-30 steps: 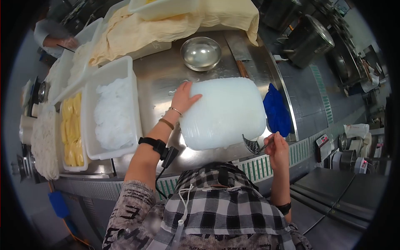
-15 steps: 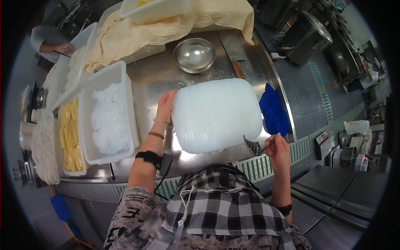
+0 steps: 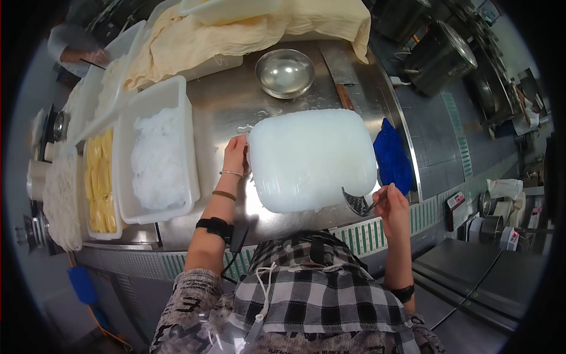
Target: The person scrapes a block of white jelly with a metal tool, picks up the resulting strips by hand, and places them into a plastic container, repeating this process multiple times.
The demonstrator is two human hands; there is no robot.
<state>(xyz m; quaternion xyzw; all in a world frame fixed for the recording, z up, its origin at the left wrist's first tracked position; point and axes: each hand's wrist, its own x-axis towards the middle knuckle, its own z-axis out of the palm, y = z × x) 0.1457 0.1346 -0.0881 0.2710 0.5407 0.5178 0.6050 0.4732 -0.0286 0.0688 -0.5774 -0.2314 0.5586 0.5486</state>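
With the large white block point(image 3: 312, 160) as the dial's centre and twelve pointing away from the person, the two hands are apart. The left hand point(image 3: 236, 152) is at nine, fingertips at the block's left edge; how firmly they press cannot be told. The right hand point(image 3: 389, 202) is at four, its fingers closed around the handle of a perforated scraper point(image 3: 357, 205). The scraper's head overlaps the block's rounded corner between four and five; contact there cannot be told.

The block lies on the steel table point(image 3: 219, 94), with a strip of tabletop between its near side and the table edge at six. At three, a blue cloth point(image 3: 394, 158) fills most of the margin before the table's right edge. The metal bowl point(image 3: 285, 74) at eleven leaves a narrow band of steel before the block's far side, while the cleaver point(image 3: 339, 65) at half past twelve has its wooden handle reaching almost to it. The widest open steel runs from nine to ten, between the block and the white tub point(image 3: 190, 141), its rim well apart from the left hand.
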